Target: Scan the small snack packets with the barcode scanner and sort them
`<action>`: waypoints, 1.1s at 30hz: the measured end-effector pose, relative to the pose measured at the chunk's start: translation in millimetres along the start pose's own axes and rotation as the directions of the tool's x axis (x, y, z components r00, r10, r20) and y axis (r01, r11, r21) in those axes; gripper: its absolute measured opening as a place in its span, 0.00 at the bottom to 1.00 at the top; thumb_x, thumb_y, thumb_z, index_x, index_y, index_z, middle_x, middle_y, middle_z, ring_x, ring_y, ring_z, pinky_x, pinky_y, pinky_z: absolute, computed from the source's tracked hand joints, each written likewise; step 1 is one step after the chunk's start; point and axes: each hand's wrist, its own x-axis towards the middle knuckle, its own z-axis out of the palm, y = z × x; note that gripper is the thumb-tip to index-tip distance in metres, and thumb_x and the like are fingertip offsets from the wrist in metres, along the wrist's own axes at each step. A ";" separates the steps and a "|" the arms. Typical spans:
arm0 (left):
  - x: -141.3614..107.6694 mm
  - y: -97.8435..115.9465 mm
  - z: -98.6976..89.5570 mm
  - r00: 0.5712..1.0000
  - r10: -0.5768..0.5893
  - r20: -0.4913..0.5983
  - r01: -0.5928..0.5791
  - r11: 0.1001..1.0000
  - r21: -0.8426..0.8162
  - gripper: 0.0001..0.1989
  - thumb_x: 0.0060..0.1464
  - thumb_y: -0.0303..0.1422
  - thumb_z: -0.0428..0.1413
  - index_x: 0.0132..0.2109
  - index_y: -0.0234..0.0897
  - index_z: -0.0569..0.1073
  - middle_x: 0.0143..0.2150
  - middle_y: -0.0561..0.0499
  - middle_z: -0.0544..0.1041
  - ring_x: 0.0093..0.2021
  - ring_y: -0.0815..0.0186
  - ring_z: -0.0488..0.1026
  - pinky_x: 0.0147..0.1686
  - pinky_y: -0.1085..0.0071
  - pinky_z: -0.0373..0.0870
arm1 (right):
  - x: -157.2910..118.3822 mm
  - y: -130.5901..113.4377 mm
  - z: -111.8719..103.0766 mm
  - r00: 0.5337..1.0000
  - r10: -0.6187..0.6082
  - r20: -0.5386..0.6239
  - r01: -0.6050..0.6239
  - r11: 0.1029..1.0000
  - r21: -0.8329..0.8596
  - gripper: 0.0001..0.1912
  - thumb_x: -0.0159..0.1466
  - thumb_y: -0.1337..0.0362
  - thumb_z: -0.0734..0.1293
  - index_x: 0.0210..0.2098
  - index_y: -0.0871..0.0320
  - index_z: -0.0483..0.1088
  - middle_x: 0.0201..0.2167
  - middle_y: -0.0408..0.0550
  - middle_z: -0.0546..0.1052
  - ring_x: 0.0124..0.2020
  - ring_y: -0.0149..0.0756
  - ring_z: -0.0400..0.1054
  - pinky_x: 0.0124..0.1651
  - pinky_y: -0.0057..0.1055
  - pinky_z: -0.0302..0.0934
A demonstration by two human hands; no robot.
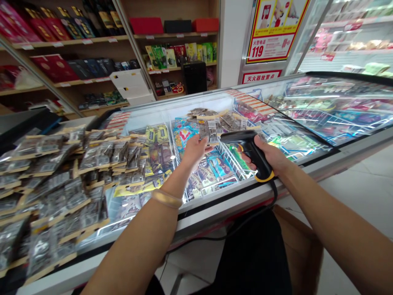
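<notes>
My left hand (195, 152) pinches the edge of a small snack packet (208, 130), its barcode label facing up, above the glass top of a chest freezer. In my right hand (267, 153) is a black and yellow barcode scanner (256, 153), fingers wrapped round its handle. The scanner's head points left, close to the packet and apart from it. Behind the hands, a loose pile of similar packets (229, 120) lies on the freezer glass. To the left spreads a much larger heap of the packets (61, 180), with brown paper edges.
The chest freezer (215, 211) spans the view, with wire baskets of frozen goods under its glass. From the scanner a black cable (239, 228) runs down and left. A cardboard box (296, 237) stands on the floor at right. Shelves (101, 39) of boxed goods stand behind.
</notes>
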 end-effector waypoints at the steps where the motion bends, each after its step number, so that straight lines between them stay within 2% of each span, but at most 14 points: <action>1: 0.3 -0.3 0.2 1.000 0.002 -0.001 -0.002 1.000 0.001 0.03 0.63 0.25 0.54 0.40 0.34 0.73 0.34 0.53 0.75 0.39 0.65 0.82 0.53 0.56 0.80 | 0.1 0.1 -0.3 1.000 0.000 -0.003 0.000 1.000 0.000 0.34 0.57 0.34 0.71 0.44 0.60 0.71 0.22 0.43 0.70 0.18 0.30 0.63 0.19 0.26 0.58; 6: -0.4 0.6 1.1 1.000 0.003 -0.008 -0.003 0.999 -0.035 0.04 0.62 0.25 0.54 0.40 0.34 0.73 0.33 0.52 0.76 0.39 0.63 0.83 0.53 0.55 0.80 | 1.2 -1.1 -0.8 1.000 0.011 -0.004 -0.011 1.000 0.020 0.32 0.58 0.35 0.70 0.43 0.59 0.71 0.22 0.43 0.70 0.17 0.31 0.63 0.19 0.27 0.58; 10: -2.7 7.9 -7.4 0.998 -0.018 -0.052 0.013 0.995 -0.099 0.03 0.61 0.25 0.55 0.38 0.35 0.73 0.33 0.51 0.77 0.44 0.61 0.83 0.57 0.52 0.77 | 6.4 -3.9 11.2 0.999 -0.034 0.018 0.033 0.997 0.066 0.30 0.60 0.36 0.70 0.41 0.59 0.71 0.22 0.42 0.69 0.17 0.30 0.63 0.19 0.27 0.58; 13: -8.0 16.2 -27.4 0.994 0.004 -0.113 -0.015 0.995 -0.098 0.04 0.60 0.25 0.56 0.35 0.35 0.71 0.31 0.53 0.74 0.43 0.63 0.82 0.58 0.52 0.77 | 15.5 -6.6 33.6 0.996 -0.048 0.078 0.042 0.996 0.080 0.29 0.62 0.37 0.68 0.41 0.59 0.70 0.22 0.41 0.70 0.17 0.29 0.62 0.19 0.27 0.58; 16: -16.6 21.0 -55.6 0.983 0.025 -0.184 -0.042 0.995 -0.089 0.07 0.58 0.26 0.58 0.32 0.35 0.69 0.30 0.54 0.72 0.40 0.65 0.81 0.56 0.53 0.78 | 29.5 -7.5 64.1 0.989 -0.011 0.149 0.000 0.997 0.074 0.29 0.66 0.37 0.64 0.44 0.60 0.70 0.21 0.41 0.70 0.16 0.29 0.62 0.19 0.26 0.58; 19: -24.1 17.5 -82.2 0.970 0.033 -0.242 -0.056 0.994 -0.090 0.05 0.56 0.26 0.59 0.33 0.35 0.70 0.31 0.54 0.72 0.39 0.65 0.81 0.56 0.52 0.78 | 44.5 -3.6 94.5 0.982 0.045 0.183 -0.058 0.996 0.062 0.29 0.69 0.39 0.61 0.44 0.61 0.71 0.20 0.42 0.70 0.15 0.29 0.62 0.18 0.25 0.58; 22: -27.2 8.4 -100.0 0.959 0.014 -0.282 -0.042 0.995 -0.094 0.01 0.55 0.26 0.58 0.37 0.35 0.74 0.32 0.53 0.76 0.40 0.64 0.80 0.56 0.51 0.77 | 54.1 4.9 114.9 0.977 0.077 0.199 -0.092 0.993 0.070 0.29 0.69 0.39 0.60 0.42 0.61 0.71 0.20 0.43 0.70 0.15 0.29 0.62 0.17 0.25 0.58; 26: -27.8 1.0 -107.6 0.960 -0.007 -0.281 -0.029 0.992 -0.122 0.02 0.55 0.25 0.59 0.36 0.35 0.74 0.34 0.52 0.78 0.40 0.66 0.79 0.58 0.51 0.74 | 54.9 14.9 119.4 0.980 0.115 0.163 -0.127 0.990 0.067 0.30 0.70 0.39 0.59 0.44 0.61 0.71 0.19 0.42 0.70 0.15 0.29 0.61 0.17 0.25 0.59; 33: -31.8 5.8 -101.9 0.957 -0.002 -0.289 -0.029 0.994 -0.104 0.07 0.58 0.23 0.54 0.32 0.36 0.70 0.30 0.54 0.74 0.36 0.70 0.77 0.58 0.57 0.75 | 51.0 17.8 112.1 0.982 0.113 0.152 -0.123 0.991 0.056 0.29 0.69 0.39 0.59 0.45 0.61 0.71 0.19 0.42 0.70 0.15 0.30 0.62 0.18 0.25 0.59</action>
